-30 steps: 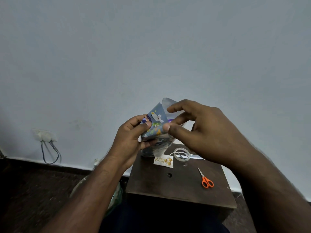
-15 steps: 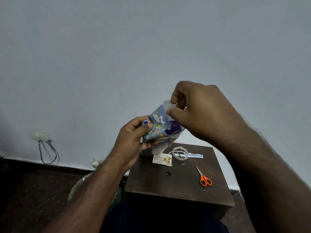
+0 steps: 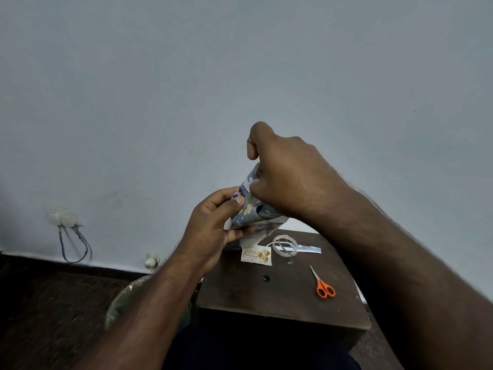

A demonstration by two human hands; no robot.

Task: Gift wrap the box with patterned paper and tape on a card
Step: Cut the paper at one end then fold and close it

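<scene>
Now the right hand (image 3: 290,174) has moved over the wrapped box (image 3: 250,209), its fingers pinching the paper's top flap while the left hand (image 3: 213,225) grips the box, so the end fold is closing.

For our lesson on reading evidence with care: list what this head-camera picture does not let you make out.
- Head view: the right hand covers the top fold of the wrapped box; any tape there is hidden.
- The left hand hides the box's near side.
- The card: small print too tiny.
- Forearms cut off by the edges.
</scene>
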